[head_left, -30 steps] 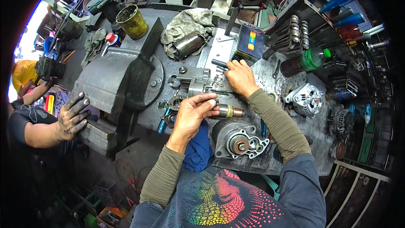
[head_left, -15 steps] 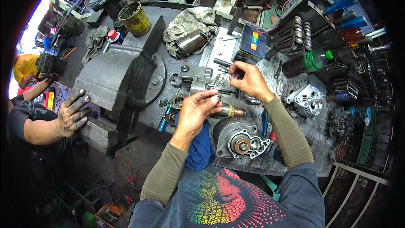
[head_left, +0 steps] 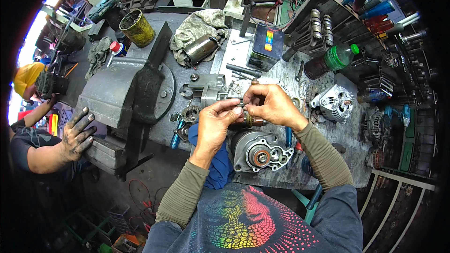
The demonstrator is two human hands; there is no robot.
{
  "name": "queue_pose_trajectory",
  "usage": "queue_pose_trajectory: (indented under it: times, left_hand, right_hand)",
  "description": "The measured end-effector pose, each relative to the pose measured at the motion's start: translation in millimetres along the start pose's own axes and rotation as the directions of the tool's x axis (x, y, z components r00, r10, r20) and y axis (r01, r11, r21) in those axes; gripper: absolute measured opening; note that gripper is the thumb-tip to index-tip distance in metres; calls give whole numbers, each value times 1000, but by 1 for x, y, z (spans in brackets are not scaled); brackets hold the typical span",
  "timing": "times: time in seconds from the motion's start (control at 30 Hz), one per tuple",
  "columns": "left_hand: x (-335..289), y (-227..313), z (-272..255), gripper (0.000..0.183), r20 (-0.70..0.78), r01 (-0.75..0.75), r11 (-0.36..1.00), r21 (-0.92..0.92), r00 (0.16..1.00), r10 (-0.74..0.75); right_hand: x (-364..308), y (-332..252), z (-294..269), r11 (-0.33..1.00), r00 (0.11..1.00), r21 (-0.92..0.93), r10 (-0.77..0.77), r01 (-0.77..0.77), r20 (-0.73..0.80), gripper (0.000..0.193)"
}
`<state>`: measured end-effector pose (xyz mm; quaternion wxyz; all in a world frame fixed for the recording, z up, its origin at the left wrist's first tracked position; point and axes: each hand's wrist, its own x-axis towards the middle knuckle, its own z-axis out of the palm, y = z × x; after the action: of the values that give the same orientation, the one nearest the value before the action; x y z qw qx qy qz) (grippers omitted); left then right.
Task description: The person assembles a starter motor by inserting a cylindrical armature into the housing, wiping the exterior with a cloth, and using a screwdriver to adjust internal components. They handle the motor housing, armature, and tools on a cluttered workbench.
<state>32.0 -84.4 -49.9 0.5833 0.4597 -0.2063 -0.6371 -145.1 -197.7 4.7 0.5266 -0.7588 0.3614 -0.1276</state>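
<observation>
Olive-sleeved in the head view, working at the fingertips above the grey bench (head_left: 354, 133). With the left hand (head_left: 213, 124), pinching a small part (head_left: 242, 105), too covered to identify; with the right hand (head_left: 272, 103), meeting it with bunched fingertips, but cannot tell whether gripping it too. Held there near a copper-toned cylinder (head_left: 253, 121), partly hidden behind the hands, between a grey metal bracket (head_left: 213, 86) farther off and a round motor housing (head_left: 261, 156) nearer the body. Just beside the left wrist, a blue cloth (head_left: 216, 166); well apart to the right, a silver alternator (head_left: 332, 104). At the far left, a co-worker's hand (head_left: 77, 133), spread against the vise (head_left: 110, 89). Judging by the meeting fingertips, probably midway through handling or adjusting the small part two-handed. Likely calls for a steady left pinch, light right-hand pressure and a clear sightline past the knuckles.
</observation>
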Motion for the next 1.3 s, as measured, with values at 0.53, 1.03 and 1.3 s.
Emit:
queue_pose_trajectory:
  times: [0.53,1.03,1.3]
  left_hand:
    - [1,-1,-16,34,27,53,980,-192,998,-49]
    - [-5,15,-25,34,-26,32,983,-181,999,-37]
    - [12,13,-11,41,-60,17,986,-167,998,-27]
  right_hand:
    - [51,43,-17,811,982,-583,-140,41,-125,25]
    - [110,91,3,361,920,-868,-317,340,229,15]
    - [58,31,-6,968,979,-239,-119,77,-164,18]
